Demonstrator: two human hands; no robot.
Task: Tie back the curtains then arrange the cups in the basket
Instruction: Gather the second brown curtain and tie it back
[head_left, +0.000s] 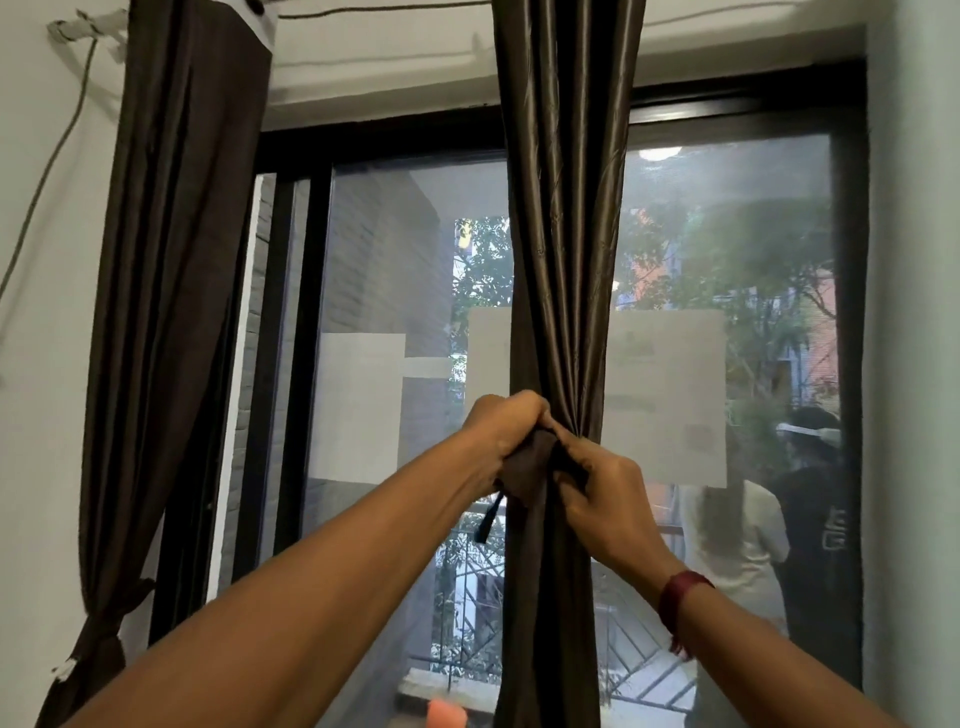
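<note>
A dark brown satin curtain (563, 234) hangs gathered in the middle of the window. A brown tie-back band (530, 467) wraps it at about mid-height, with a dark loose end (488, 519) dangling below. My left hand (501, 431) is closed on the band from the left. Touching it, my right hand (605, 499) pinches the band on the right side. A second brown curtain (171, 260) hangs at the left, cinched low by its own tie (111, 618). No cups or basket are visible.
A dark-framed window (291, 338) fills the view, with sheets of paper (670, 395) stuck on the glass. People (727, 535) show in the glass at lower right. A cable (47, 171) runs down the left wall. Something orange (445, 714) sits at the bottom edge.
</note>
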